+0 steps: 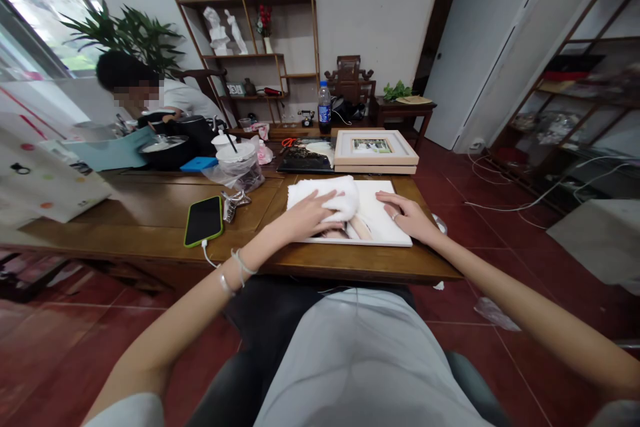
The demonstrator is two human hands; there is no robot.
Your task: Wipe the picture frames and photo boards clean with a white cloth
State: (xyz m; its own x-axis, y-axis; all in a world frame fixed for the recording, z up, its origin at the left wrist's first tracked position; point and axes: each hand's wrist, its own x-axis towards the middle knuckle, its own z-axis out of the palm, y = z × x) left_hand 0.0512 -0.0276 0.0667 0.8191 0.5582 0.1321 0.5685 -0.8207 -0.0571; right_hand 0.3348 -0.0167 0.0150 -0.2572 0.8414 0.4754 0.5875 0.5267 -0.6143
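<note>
A flat white-edged picture panel (385, 232) lies on the wooden table in front of me. Part of a printed image shows near its lower middle; the rest of that side is covered. Over the panel's left half is a folded, fluffy white cloth (320, 188). My left hand (311, 215) presses down on this cloth, its fingers curved around the cloth's near side. At the panel's right edge, my right hand (407, 217) lies flat with fingers stretched out and nothing held in it.
Light wood picture frames (345, 159) are stacked behind the panel, beside a black item (305, 157) and a bottle (325, 110). A charging phone (204, 220), a plastic bag with a cup (237, 163) and a blue bin (107, 150) stand left. Another person (190, 100) sits far left.
</note>
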